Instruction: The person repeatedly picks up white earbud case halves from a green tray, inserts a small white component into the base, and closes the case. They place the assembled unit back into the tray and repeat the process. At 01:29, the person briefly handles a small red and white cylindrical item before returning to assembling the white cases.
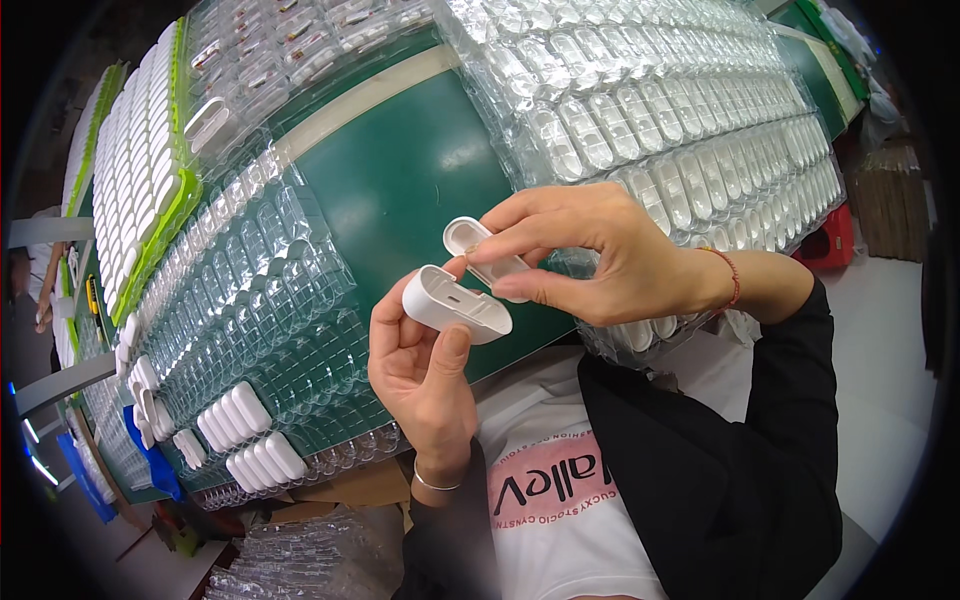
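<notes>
My left hand point(428, 385) is closed around a white, rounded earbud-case shell point(428, 300), its open side facing up, with a small slot showing inside. The thumb lies along the shell's near side. Just above and to the right, my right hand point(610, 250) pinches a thin white oval lid point(462, 236) between thumb and fingers. Its hollow inner side is partly hidden by the fingertips. Lid and shell are very close together at one edge; whether they touch or are joined, I cannot tell.
Clear plastic trays point(690, 130) with white oval pieces cover the right of the green table point(400, 150). Vacant clear trays point(270, 260) lie to the left, with white cases point(265, 462) at the near edge. Bright green trays point(150, 240) of white parts stand far left.
</notes>
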